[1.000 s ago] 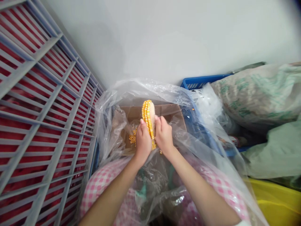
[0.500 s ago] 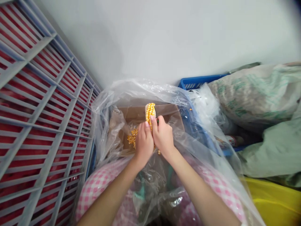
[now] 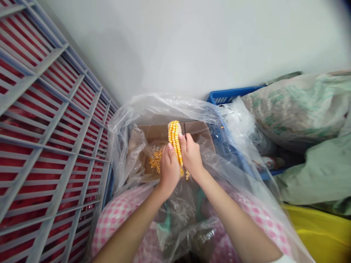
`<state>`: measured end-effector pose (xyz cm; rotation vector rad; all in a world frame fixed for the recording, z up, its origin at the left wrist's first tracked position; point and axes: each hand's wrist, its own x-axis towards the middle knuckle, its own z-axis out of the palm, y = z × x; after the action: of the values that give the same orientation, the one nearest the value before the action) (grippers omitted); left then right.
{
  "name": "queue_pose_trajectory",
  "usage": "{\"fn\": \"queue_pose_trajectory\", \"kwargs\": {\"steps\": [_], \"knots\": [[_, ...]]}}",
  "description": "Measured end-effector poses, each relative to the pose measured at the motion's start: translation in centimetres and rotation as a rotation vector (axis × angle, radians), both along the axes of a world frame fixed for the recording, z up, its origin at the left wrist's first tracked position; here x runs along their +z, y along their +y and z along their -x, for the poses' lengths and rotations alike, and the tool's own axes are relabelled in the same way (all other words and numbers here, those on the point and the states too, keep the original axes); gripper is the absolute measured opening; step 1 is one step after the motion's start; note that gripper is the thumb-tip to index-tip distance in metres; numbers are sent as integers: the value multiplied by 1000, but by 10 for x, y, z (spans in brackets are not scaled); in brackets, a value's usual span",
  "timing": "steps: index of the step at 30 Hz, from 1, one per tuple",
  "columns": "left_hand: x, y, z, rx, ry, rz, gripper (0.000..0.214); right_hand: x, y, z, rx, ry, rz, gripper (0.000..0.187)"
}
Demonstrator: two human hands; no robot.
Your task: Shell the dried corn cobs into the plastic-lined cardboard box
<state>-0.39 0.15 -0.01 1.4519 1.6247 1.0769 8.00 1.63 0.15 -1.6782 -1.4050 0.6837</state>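
Note:
My left hand point(image 3: 169, 168) is closed around the lower part of a corn cob point(image 3: 174, 138), which tilts upward with yellow kernels in rows. Pale bare strips run along its top left and right side. Close against the cob's right side, my right hand point(image 3: 192, 155) is closed on a thin dark tool point(image 3: 184, 128); only its narrow tip shows above the fingers. Loose corn kernels point(image 3: 155, 161) lie below, left of my hands, with a few more between my wrists. They rest inside a clear plastic bag point(image 3: 120, 146) over cardboard point(image 3: 200, 135).
A slatted grey-blue crate point(image 3: 63, 109) with red contents rises at the left. On the right stands a blue basket point(image 3: 227, 95) with plastic bags and a stuffed woven sack point(image 3: 296, 109). A yellow container point(image 3: 318, 233) sits at lower right, and a white wall point(image 3: 192, 47) closes off the back.
My right hand has drawn slightly away from the cob, and the dark tool's tip now stands apart from it. The cob leans a little more left, showing a bare strip on its right.

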Motion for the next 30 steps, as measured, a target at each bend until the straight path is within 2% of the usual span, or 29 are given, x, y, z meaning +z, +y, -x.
{"fn": "queue_pose_trajectory", "kwargs": {"steps": [2, 5, 9, 13, 15, 22, 26, 30], "knots": [[0, 0, -1, 17, 21, -58, 49, 7, 0, -2, -23, 65, 27, 39], [-2, 1, -2, 14, -22, -18, 47, 14, -2, 1, -76, 107, 84, 42], [-1, 1, -3, -34, -59, 43, 48, 15, -6, 7, -80, -18, 126, 40], [5, 5, 2, -179, 135, 35, 52, 11, -7, 7, -70, -97, 95, 38], [7, 7, 6, -207, 253, 58, 56, 9, -6, 7, -69, -113, 76, 37], [1, 7, 11, -108, 432, 42, 64, -2, -6, 9, 6, -99, 6, 34], [1, 3, 9, -100, 397, 54, 65, -7, -8, 5, 14, -76, -41, 32], [3, 6, 10, -120, 378, 53, 64, -1, -4, 0, -4, -43, -4, 34]]}}
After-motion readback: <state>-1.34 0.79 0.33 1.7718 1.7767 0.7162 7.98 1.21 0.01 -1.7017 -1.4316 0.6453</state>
